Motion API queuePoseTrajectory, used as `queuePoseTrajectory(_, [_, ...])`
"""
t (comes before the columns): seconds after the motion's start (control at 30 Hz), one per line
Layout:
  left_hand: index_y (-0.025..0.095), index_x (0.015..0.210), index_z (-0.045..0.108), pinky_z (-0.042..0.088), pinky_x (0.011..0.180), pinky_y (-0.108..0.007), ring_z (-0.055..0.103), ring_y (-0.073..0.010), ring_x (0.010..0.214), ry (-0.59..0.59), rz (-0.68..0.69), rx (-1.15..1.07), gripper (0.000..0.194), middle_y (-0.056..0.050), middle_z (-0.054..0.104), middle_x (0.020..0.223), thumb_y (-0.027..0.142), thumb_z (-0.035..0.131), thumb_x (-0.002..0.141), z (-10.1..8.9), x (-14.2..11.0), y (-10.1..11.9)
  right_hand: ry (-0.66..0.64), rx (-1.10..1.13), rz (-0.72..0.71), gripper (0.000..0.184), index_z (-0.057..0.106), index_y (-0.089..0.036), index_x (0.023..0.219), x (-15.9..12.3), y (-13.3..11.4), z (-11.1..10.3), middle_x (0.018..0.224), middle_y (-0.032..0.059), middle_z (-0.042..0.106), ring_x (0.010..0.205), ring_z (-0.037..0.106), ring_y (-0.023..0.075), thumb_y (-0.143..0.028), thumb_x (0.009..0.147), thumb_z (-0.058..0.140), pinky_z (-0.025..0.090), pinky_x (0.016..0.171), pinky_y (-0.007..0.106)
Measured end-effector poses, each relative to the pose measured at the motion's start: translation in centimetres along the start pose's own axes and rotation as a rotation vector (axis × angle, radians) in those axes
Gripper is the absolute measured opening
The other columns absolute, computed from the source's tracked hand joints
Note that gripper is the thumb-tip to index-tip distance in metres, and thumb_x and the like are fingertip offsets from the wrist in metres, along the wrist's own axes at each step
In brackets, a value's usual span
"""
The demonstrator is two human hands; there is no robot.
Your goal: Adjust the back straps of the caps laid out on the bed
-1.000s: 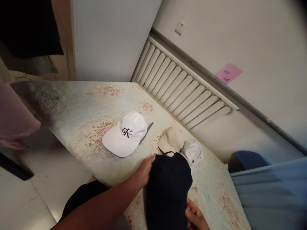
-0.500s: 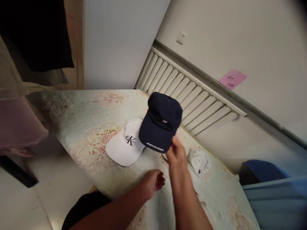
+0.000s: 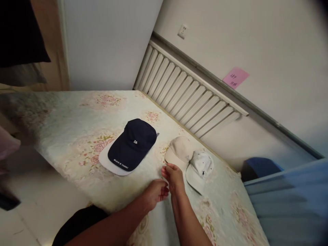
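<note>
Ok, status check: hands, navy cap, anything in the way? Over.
Left hand and right hand loosely curled, no cap held. Navy cap stacked on white cap. Beige cap close to right hand; nothing covers navy cap.

A navy-blue fabric baseball cap [image 3: 133,143] is set crown up over a white fabric baseball cap [image 3: 109,164], of which mainly the curved brim is left exposed. A small white emblem is borne on the navy crown, and white lettering is carried along its brim; both brims are pointed toward the lower left. Well apart, a beige fabric cap [image 3: 179,150] and an off-white fabric cap with a small dark emblem [image 3: 201,165] are placed side by side, crowns up.
</note>
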State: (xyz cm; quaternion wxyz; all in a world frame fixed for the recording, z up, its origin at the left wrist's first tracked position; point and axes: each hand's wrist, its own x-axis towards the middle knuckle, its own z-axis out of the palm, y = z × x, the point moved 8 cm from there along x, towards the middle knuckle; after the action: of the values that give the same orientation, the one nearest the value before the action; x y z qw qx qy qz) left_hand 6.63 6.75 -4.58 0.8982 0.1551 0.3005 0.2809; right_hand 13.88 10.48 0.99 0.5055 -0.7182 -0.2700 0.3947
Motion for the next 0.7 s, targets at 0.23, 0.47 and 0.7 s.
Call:
queuePoseTrajectory(0.23, [0.016,0.073,0.051,0.037,0.058,-0.022,0.053,-0.0105,0.054,0.108,-0.033,0.129,0.010,-0.001,0.060,0.061,0.019,0.060,0.071,-0.7,-0.6,0.6,0.383,-0.724,-0.298,0.049,0.050,-0.015,0.119,-0.9,0.7,-14.1,0.140,0.0156,0.040,0.133,0.032,0.0319,-0.012,0.070,0.051,0.030,0.104,0.042])
queuePoseTrajectory(0.47, [0.016,0.075,0.051,0.037,0.057,-0.022,0.053,-0.0098,0.055,0.124,-0.034,0.168,0.009,-0.001,0.060,0.064,0.021,0.058,0.073,-0.9,-0.3,0.5,0.477,-1.520,-0.278,0.051,0.035,-0.007,0.136,2.3,1.7,-17.9,0.121,0.0233,0.051,0.104,0.056,0.0332,-0.019,0.086,0.035,0.044,0.078,0.042])
queuePoseTrajectory(0.7, [0.016,0.077,0.052,0.040,0.060,-0.023,0.054,-0.0106,0.056,0.072,-0.025,0.188,0.009,-0.002,0.060,0.065,0.021,0.058,0.073,-0.4,-0.3,0.5,0.409,-1.296,-0.192,0.061,0.022,-0.009,0.145,0.1,2.7,-21.9,0.113,0.0234,0.058,0.092,0.065,0.0324,-0.020,0.086,0.032,0.046,0.076,0.043])
